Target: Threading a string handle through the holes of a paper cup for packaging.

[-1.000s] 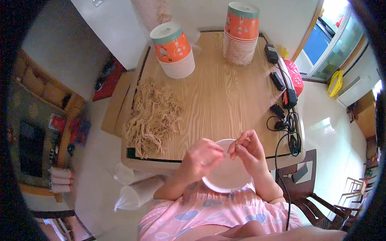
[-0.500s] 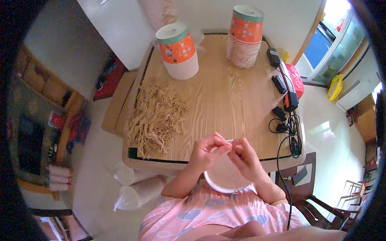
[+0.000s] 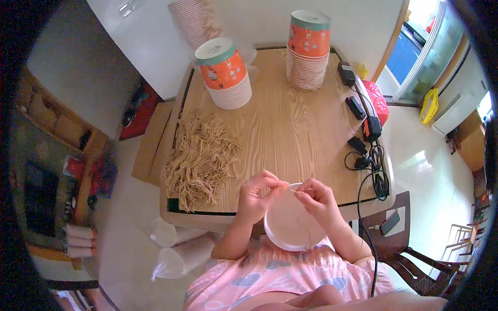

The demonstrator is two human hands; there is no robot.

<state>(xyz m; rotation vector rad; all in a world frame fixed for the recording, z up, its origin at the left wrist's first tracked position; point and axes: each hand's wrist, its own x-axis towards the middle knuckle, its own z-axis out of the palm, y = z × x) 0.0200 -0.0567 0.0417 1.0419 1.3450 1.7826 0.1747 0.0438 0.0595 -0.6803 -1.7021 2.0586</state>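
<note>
A white round paper tub (image 3: 288, 228) stands in my lap at the table's front edge, its wide pale round face towards me. My left hand (image 3: 258, 196) is closed in a pinch above the tub's far left rim; what is between its fingertips is too small to make out. My right hand (image 3: 319, 202) pinches a thin light cord (image 3: 294, 191), whose short end sticks out towards my left hand. A loose strand trails across the tub below my right hand. To the left on the table lies a loose heap of tan cords (image 3: 202, 160).
Two stacks of orange and green paper tubs, one (image 3: 225, 75) left and one (image 3: 308, 49) right, stand upside down at the table's back. Black adapters and a coiled cable (image 3: 378, 171) line the right edge. Bagged white stacks (image 3: 181, 256) lie on the floor at left.
My hands have parted slightly, and the thin cord now shows between them. The view has shifted a little, so the table sits slightly lower.
</note>
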